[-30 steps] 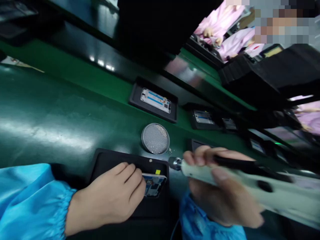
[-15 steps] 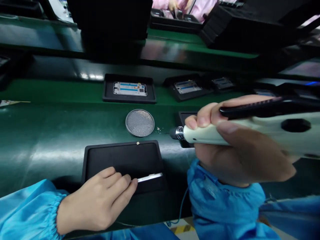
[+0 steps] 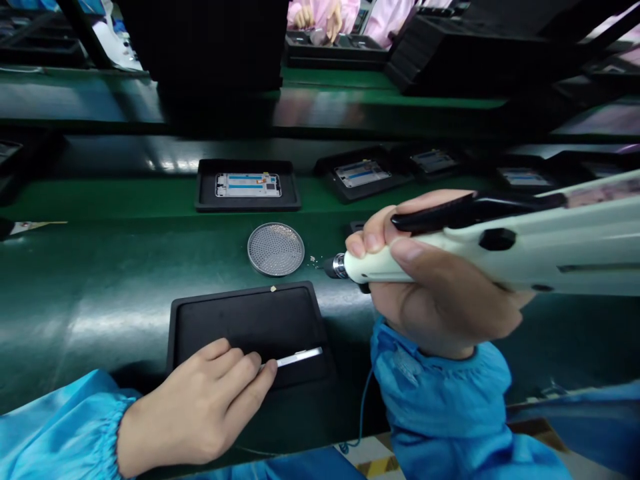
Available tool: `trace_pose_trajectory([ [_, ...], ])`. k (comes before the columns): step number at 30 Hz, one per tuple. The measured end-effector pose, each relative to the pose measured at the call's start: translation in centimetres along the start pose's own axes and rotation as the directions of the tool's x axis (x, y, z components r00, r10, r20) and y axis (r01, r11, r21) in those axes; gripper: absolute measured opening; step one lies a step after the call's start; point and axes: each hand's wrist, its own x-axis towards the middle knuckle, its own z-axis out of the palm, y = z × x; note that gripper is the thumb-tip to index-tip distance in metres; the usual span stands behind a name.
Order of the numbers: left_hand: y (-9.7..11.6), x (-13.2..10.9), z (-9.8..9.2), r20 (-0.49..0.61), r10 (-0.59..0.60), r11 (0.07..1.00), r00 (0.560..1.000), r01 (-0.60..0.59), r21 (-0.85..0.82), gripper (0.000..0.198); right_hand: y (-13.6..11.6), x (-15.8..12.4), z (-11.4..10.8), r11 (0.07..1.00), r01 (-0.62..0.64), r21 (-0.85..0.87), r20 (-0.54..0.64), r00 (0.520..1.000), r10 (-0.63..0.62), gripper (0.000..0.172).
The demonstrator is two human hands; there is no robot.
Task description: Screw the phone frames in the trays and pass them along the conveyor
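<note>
My left hand (image 3: 200,403) is closed on a phone frame (image 3: 301,357), of which only a thin silver edge shows past my fingertips. It is above the near part of a black tray (image 3: 245,290); my fingers hide the rest of it. A pale electric screwdriver (image 3: 530,247) with a black lever is gripped in my right hand (image 3: 440,287). Its dark tip points left, close to a few tiny screws (image 3: 313,260) scattered on the green bench. Just left of these lies a round, perforated metal dish (image 3: 276,249) with small shiny pieces at its upper edge.
Beyond the dish, black trays holding opened phones (image 3: 247,185) stand in a row. A small yellowish bit (image 3: 273,289) rests on the near tray's far rim. Dark stacked trays (image 3: 460,57) rise at the back. Across the bench, a person's hands (image 3: 320,23) work in pink sleeves.
The screwdriver has moved left, bringing its tip closer to the scattered screws. My left hand still grips the phone frame in nearly the same place. The whole view has shifted slightly.
</note>
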Motion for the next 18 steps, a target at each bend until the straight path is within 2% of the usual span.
trace_pose_trajectory([
  [7, 0.31, 0.97, -0.59, 0.159, 0.004, 1.0, 0.987, -0.009, 0.028, 0.045, 0.2, -0.04, -0.19, 1.0, 0.031, 0.0, 0.015, 0.999, -0.031, 0.017],
  [14, 0.44, 0.79, -0.23, 0.174, 0.038, 0.999, 0.984, -0.043, 0.026, 0.047, 0.27, -0.06, -0.32, 0.999, 0.045, 0.008, 0.056, 0.997, -0.045, 0.015],
  [18, 0.51, 0.68, -0.17, 0.173, 0.053, 0.997, 0.983, -0.061, 0.043, 0.046, 0.45, -0.1, -0.61, 0.999, 0.035, -0.032, 0.017, 0.999, -0.035, 0.015],
])
